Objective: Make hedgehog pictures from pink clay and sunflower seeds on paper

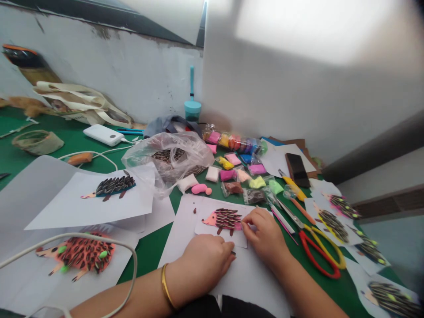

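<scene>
Green table [142, 256], crowded; on it a large white sheet [180, 225] directly before the person, tilted slightly in view. Beyond its far edge, a clear plastic bag [165, 152] with dark striped seeds inside; to the right, scissors [311, 240] with one red and one yellow handle loop, lying spread. Left hand [207, 260] low over the sheet, fingers curled, tips near the lower edge of the work; a dark sliver shows at those tips, cannot tell whether pinched. Right hand [263, 232] at the work's right end, thumb and forefinger drawn together against the rear of the figure; cannot tell if anything is between them. Small white card [204, 230] lies flat on the large sheet, between and just beyond the hands. On it, a hedgehog [228, 218] in profile, snout to the left. Body pink, deeper magenta showing toward the rear and lower edge; head a smooth salmon-pink wedge. Back covered by slim, pointed brown seeds in overlapping rows, mostly slanting rearward, paler edges visible. Two short, dark brown feet below. Single small dark eye; tiny dark reddish nose at the snout's tip.
</scene>
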Tool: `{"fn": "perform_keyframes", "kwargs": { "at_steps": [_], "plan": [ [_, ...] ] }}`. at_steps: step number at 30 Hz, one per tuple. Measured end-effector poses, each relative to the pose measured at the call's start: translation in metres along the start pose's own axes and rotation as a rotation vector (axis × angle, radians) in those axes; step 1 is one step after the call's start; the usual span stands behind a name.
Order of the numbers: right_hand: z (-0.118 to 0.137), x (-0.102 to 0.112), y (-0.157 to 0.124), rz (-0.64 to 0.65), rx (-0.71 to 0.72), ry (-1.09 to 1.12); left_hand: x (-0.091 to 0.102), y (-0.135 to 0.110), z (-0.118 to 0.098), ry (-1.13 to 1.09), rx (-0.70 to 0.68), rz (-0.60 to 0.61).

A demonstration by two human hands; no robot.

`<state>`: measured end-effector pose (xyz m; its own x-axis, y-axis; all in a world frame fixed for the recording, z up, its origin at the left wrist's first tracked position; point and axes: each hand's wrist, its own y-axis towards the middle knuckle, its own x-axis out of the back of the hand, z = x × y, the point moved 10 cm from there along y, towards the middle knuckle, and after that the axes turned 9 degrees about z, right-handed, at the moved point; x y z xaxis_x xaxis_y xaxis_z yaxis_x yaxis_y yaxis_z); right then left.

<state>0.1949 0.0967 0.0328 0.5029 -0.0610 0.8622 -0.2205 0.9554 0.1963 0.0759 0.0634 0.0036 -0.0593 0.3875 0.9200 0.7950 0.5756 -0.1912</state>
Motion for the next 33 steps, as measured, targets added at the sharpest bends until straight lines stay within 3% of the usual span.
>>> {"fn": "perform_keyframes", "kwargs": {
  "at_steps": [33],
  "plan": [
    [0.007,-0.010,-0.001,0.028,0.049,-0.203,0.000,0.001,0.000,-0.019,-0.002,-0.012]
  ]
}}
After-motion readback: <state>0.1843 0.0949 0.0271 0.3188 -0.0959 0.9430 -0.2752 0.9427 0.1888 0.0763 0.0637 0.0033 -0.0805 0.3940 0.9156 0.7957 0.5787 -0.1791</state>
